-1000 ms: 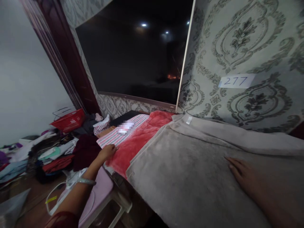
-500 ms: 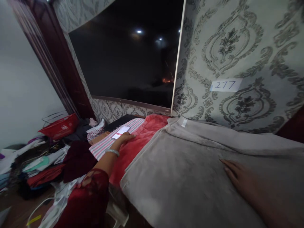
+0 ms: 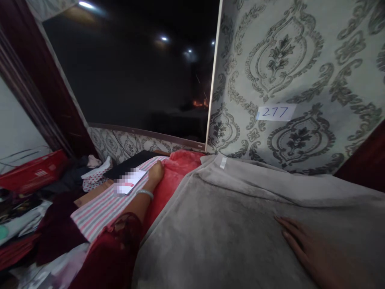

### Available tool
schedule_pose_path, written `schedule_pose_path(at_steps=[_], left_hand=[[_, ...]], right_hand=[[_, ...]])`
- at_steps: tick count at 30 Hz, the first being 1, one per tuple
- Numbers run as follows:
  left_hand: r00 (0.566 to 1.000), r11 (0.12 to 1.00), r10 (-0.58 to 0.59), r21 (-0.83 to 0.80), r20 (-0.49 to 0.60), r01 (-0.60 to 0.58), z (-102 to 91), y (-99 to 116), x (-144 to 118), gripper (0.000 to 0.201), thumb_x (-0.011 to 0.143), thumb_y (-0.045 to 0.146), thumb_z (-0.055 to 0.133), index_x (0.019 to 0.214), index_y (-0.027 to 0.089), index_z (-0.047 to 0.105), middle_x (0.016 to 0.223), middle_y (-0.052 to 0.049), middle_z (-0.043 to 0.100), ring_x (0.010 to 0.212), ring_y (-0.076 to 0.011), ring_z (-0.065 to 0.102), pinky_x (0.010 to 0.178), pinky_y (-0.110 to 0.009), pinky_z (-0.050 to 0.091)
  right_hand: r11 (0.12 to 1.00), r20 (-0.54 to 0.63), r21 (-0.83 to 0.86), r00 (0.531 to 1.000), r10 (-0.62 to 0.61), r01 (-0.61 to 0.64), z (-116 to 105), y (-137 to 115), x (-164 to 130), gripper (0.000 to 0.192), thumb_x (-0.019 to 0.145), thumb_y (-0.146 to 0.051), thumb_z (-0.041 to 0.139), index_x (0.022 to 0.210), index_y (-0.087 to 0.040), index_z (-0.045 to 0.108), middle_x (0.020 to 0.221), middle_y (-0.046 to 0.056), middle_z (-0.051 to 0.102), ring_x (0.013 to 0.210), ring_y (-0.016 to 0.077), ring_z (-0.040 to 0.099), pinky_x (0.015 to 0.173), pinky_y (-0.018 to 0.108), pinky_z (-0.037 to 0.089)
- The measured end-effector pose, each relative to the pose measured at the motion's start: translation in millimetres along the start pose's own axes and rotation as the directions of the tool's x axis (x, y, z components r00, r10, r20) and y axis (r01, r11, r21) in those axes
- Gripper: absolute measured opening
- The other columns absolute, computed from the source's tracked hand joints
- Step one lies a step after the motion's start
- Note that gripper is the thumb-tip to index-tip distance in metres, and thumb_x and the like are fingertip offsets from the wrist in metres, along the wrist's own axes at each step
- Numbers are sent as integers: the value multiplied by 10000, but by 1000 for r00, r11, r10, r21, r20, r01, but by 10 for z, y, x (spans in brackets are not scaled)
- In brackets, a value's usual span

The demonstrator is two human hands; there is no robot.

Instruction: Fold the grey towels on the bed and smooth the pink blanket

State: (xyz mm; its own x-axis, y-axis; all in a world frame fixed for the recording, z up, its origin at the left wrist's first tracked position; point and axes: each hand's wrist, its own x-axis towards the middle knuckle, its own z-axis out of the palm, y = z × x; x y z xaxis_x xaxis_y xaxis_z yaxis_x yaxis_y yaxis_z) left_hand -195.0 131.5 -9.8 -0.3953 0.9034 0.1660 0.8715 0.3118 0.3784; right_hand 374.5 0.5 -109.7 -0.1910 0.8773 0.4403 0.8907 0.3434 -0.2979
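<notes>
My left hand (image 3: 155, 171) reaches out over the striped cloth (image 3: 105, 204) and rests beside the phone (image 3: 130, 181), its fingertips at or just past the phone's right edge. I see the hand from the back and foreshortened, so I cannot tell whether the fingers are curled or flat, nor whether they actually touch the phone. The phone lies face up on the striped cloth, its screen lit but blurred out, so nothing on it can be read. A bangle (image 3: 144, 193) sits at that wrist, and a dark red lace sleeve (image 3: 116, 249) fills the lower frame, hiding part of the cloth beneath.

My right hand (image 3: 313, 253) lies open, palm down, fingers spread flat on the grey blanket (image 3: 216, 233); the wrist and forearm run off the bottom right corner. The grey blanket overlaps a red fleece (image 3: 173, 176), of which only a strip shows between it and the striped cloth.

Behind, a large dark screen (image 3: 138, 76) shows only reflected lights. A paper label (image 3: 276, 112) reading 277 sticks to the patterned wall (image 3: 300, 60). At the left, a red basket (image 3: 31, 174) is cut by the frame edge, and the heap of clothes (image 3: 21, 224) below it is too dim to sort out.
</notes>
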Motion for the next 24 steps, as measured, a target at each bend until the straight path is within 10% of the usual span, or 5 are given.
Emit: schedule_pose_path(at_steps=[14, 21, 24], left_hand=[[992, 971, 130, 200, 9, -129, -282, 117, -260, 486, 929, 302, 480, 1359, 80, 528, 1309, -222, 623, 1207, -323, 594, 965, -378, 483], [774, 784, 566, 106, 283, -612, 38, 49, -1061, 601, 980, 462, 371, 1525, 209, 385, 1605, -76, 370, 1496, -265, 276, 1231, -449, 207], [786, 792, 544, 130, 295, -596, 188, -29, -1167, 597, 1002, 432, 261, 1540, 191, 358, 1636, -87, 306, 1522, -258, 214, 1241, -480, 147]], right_hand=[[1000, -11, -3, 1000, 8, -8, -147, -216, 22, 491, 998, -476, 346, 1279, -244, 674, 1279, 93, 664, 1181, 313, 600, 1016, 546, 496], [998, -2, -52, 1000, -21, 21, -221, -302, 71, 467, 1013, -381, 332, 1287, -198, 662, 1262, 117, 665, 1173, 312, 592, 1017, 538, 484], [996, 59, -79, 998, -23, 28, -265, -325, 90, 505, 1022, -337, 293, 1357, -130, 609, 1339, 148, 626, 1243, 313, 558, 1066, 528, 449]])
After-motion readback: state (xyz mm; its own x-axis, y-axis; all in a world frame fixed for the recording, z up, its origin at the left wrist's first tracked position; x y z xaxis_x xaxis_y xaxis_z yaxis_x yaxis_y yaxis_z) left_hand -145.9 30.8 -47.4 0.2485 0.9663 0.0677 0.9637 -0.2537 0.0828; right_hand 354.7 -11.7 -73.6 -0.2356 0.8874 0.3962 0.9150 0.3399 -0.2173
